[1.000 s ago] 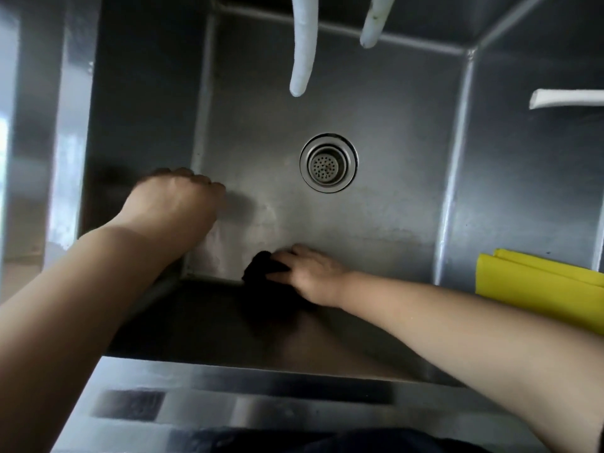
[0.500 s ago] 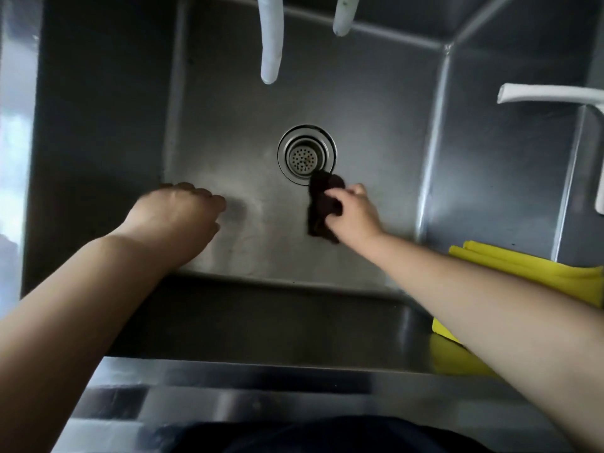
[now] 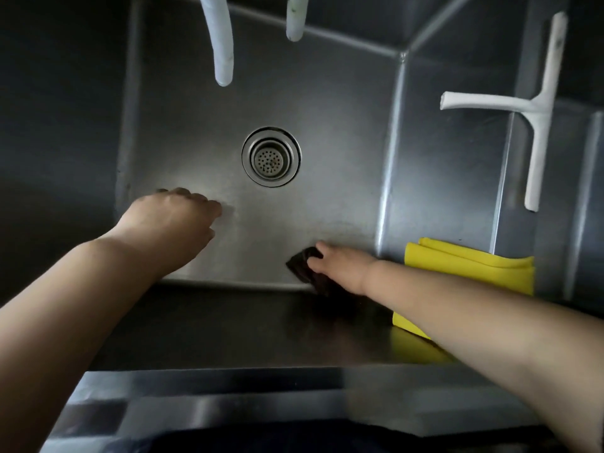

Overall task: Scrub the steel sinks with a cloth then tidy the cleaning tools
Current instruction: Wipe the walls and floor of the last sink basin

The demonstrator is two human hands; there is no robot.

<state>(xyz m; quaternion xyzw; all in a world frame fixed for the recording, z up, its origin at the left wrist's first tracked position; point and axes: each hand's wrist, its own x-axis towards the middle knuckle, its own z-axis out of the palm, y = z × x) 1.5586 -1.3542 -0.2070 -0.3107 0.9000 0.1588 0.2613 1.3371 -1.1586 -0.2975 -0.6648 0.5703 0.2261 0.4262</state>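
I look down into a deep steel sink (image 3: 327, 103) with a round strainer drain (image 3: 271, 156) in its floor. My right hand (image 3: 343, 269) holds a dark cloth (image 3: 304, 264) against the sink floor at the near right corner, fingers curled over it. My left hand (image 3: 173, 223) rests inside the sink at the near left of the floor, knuckles up, fingers bent down toward the steel, with nothing seen in it.
A folded yellow cloth (image 3: 467, 266) drapes over the divider on the right. A white squeegee (image 3: 539, 109) lies on the steel beyond it. Two white hoses (image 3: 220, 44) hang over the sink's far side. The steel front rim (image 3: 261, 400) runs along the bottom.
My right hand has dragged the dark cloth from beside the drain back to the near right corner of the floor. My left hand has stayed roughly in place.
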